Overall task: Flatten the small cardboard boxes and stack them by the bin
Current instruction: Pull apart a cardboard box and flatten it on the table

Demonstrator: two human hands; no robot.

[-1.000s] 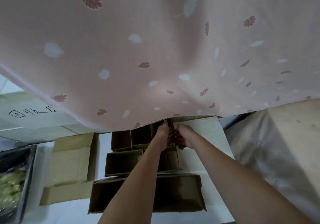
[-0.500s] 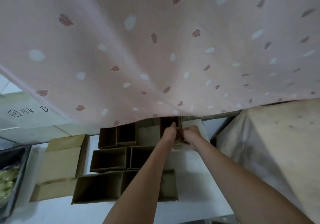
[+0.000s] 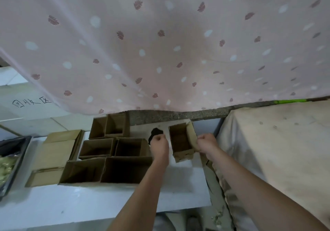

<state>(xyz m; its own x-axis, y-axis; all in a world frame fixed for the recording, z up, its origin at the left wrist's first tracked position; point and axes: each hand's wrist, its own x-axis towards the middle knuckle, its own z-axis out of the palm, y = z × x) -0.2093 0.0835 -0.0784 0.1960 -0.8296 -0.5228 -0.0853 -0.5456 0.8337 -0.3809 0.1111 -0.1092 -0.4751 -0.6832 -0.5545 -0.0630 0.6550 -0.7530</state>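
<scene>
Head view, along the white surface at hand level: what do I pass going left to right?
Metal tray → flattened cardboard → cluster of open boxes → left hand, fist closed → small open box → right hand gripping that box's side → beige cloth-covered surface.

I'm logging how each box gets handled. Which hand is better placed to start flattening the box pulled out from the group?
Probably the right hand: it already grips the side wall of the small open box. The left hand is curled beside the box, apart from it, seemingly holding something dark.
</scene>
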